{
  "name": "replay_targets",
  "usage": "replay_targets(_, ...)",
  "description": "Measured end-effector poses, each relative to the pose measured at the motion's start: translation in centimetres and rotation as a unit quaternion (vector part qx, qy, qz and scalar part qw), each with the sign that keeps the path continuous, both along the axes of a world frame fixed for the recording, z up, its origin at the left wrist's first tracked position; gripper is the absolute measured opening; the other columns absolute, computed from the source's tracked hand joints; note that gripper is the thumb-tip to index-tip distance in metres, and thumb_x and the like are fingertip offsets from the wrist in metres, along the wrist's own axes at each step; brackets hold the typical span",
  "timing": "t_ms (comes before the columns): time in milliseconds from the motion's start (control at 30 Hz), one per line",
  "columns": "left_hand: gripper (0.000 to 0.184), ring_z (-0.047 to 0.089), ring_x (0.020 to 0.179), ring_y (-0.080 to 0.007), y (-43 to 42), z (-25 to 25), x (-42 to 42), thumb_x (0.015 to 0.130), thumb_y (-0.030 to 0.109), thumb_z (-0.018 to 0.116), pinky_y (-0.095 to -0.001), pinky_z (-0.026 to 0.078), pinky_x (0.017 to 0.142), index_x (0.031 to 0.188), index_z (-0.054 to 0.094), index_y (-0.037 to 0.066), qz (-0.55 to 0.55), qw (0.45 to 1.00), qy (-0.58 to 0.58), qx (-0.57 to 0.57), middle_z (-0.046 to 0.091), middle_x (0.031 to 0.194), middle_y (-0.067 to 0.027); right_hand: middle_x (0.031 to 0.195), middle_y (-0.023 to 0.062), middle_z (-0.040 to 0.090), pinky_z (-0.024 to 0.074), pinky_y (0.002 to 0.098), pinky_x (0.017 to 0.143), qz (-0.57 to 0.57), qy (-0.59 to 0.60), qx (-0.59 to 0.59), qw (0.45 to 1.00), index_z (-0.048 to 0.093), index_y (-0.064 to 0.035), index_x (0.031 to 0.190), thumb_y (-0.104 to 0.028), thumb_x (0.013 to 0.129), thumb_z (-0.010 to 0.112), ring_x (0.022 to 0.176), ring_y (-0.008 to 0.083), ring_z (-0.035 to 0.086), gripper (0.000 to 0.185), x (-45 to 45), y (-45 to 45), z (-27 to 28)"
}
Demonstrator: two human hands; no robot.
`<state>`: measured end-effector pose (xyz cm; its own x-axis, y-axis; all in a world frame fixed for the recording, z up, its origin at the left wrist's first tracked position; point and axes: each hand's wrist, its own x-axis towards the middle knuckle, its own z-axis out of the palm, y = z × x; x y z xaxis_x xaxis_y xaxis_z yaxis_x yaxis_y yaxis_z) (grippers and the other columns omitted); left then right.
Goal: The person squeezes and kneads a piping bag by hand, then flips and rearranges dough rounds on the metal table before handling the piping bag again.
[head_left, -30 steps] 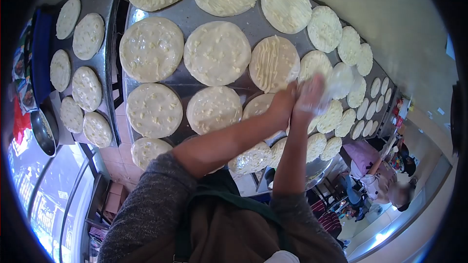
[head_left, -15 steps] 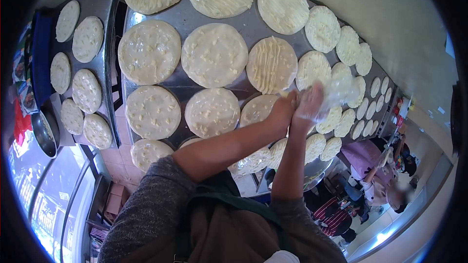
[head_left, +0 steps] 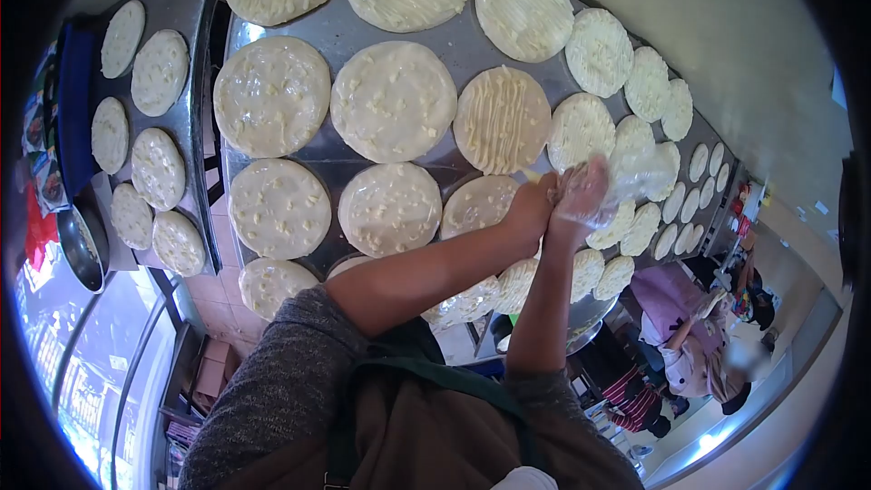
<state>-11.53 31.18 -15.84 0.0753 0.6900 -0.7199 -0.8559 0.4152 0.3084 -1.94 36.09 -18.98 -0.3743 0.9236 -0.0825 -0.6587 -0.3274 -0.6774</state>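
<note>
My right hand (head_left: 582,192) is closed around a clear plastic piping bag (head_left: 632,174), whose loose end flares out to the right, blurred. Against it, my left hand (head_left: 531,207) is closed at the bag's narrow end; its fingers are partly hidden. A pale tip shows just above the left hand. Beyond the hands lies a flat dough round (head_left: 502,120) with cream-coloured stripes piped across it. Under my left wrist is another dough round (head_left: 479,204), glossy and dotted with small lumps, partly covered by my forearm.
Several more dough rounds, some striped, some lumpy (head_left: 394,100), cover the metal table (head_left: 313,45). A second metal table (head_left: 204,45) at left holds more rounds, with a black pan (head_left: 83,249) beside it. Co-workers (head_left: 694,336) stand at the right.
My hands stay together at nearly the same spot, the right one turned slightly. The rounds sit a little further left in view. A co-worker at the right has shifted position.
</note>
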Motion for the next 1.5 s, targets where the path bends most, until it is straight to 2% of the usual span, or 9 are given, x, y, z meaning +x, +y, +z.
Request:
replay_targets(167,0.033,0.057,0.072,-0.0292,6.4,-4.2,-0.9,0.093,0.027,0.041,-0.0416,0.044,0.069,0.096,0.059,-0.001,0.071,0.994,-0.012,0.087,0.058,0.081,-0.0247,0.088,0.0072,0.054,0.0452,0.0271,0.053,-0.170,-0.560,0.170,0.793,0.047,-0.0028,0.118,-0.039,0.089,0.043,0.066,0.0170,0.053,0.046,-10.3,4.4,5.1)
replay_targets(400,0.032,0.058,0.073,-0.0288,0.2,-0.1,0.7,0.092,0.026,0.041,-0.0402,0.044,0.068,0.093,0.060,0.000,0.002,0.999,-0.048,-0.003,0.059,0.081,-0.0232,0.083,0.0067,0.052,0.0412,0.0291,0.045,-0.142,-0.439,-0.033,0.887,0.049,-0.0036,0.113,-0.036,0.090,0.044,0.062,0.0162,0.051,0.040,-4.9,-1.5,5.6)
replay_targets(500,0.032,0.058,0.074,-0.0280,0.8,-2.7,2.4,0.092,0.025,0.042,-0.0385,0.045,0.069,0.092,0.059,-0.002,0.006,0.994,0.072,0.083,0.059,0.082,-0.0215,0.087,0.0070,0.051,0.0407,0.0365,0.049,0.019,-0.064,0.056,0.996,0.050,-0.0065,0.117,-0.040,0.090,0.040,0.068,0.0192,0.048,0.044,0.0,1.7,0.4)
replay_targets(767,0.026,0.058,0.088,-0.0295,3.5,-3.3,1.1,0.091,0.024,0.044,-0.0386,0.045,0.073,0.097,0.057,0.002,-0.030,0.994,0.043,0.095,0.057,0.092,-0.0225,0.084,0.0063,0.051,0.0394,0.0342,0.049,-0.141,-0.041,-0.096,0.984,0.047,-0.0038,0.120,-0.046,0.090,0.035,0.064,0.0198,0.047,0.054,-3.0,3.4,2.1)
replay_targets(900,0.024,0.056,0.090,-0.0297,0.6,-0.3,1.3,0.091,0.021,0.043,-0.0400,0.044,0.073,0.098,0.057,0.002,-0.057,0.996,0.031,0.054,0.057,0.094,-0.0231,0.090,0.0059,0.053,0.0419,0.0316,0.053,-0.070,-0.476,0.024,0.876,0.047,-0.0063,0.122,-0.054,0.086,0.033,0.070,0.0189,0.050,0.061,-3.4,-0.5,4.5)
replay_targets(967,0.024,0.057,0.086,-0.0299,2.9,-1.4,0.9,0.091,0.019,0.042,-0.0408,0.044,0.071,0.096,0.057,0.002,-0.052,0.990,0.106,0.074,0.057,0.091,-0.0231,0.096,0.0027,0.057,0.0456,0.0287,0.055,0.090,-0.019,0.051,0.994,0.051,-0.0113,0.118,-0.049,0.088,0.038,0.080,0.0151,0.055,0.050,-0.4,3.2,1.4)
replay_targets(1100,0.025,0.055,0.073,-0.0291,7.4,-0.3,-2.4,0.090,0.018,0.042,-0.0405,0.043,0.067,0.095,0.059,0.000,0.031,0.987,-0.156,0.013,0.058,0.082,-0.0236,0.091,0.0070,0.055,0.0402,0.0288,0.049,-0.161,-0.534,0.332,0.761,0.046,-0.0069,0.124,-0.051,0.085,0.036,0.063,0.0191,0.048,0.060,-4.2,6.4,0.6)
replay_targets(1267,0.025,0.056,0.079,-0.0291,2.3,-1.8,2.7,0.090,0.016,0.040,-0.0401,0.044,0.067,0.091,0.058,-0.001,0.003,0.999,-0.020,0.033,0.058,0.087,-0.0234,0.088,0.0079,0.054,0.0377,0.0282,0.048,0.006,-0.077,0.065,0.995,0.046,-0.0043,0.124,-0.046,0.088,0.034,0.058,0.0192,0.045,0.056,1.1,2.2,0.7)
replay_targets(1500,0.027,0.056,0.075,-0.0268,7.0,-1.8,-0.3,0.090,0.019,0.041,-0.0389,0.043,0.066,0.087,0.058,-0.002,0.066,0.989,-0.121,0.050,0.056,0.081,-0.0200,0.120,0.0085,0.054,0.0435,0.0340,0.079,0.022,0.092,-0.010,0.995,0.043,-0.0060,0.128,-0.045,0.093,0.030,0.091,0.0234,0.056,0.055,0.1,5.6,-0.8)
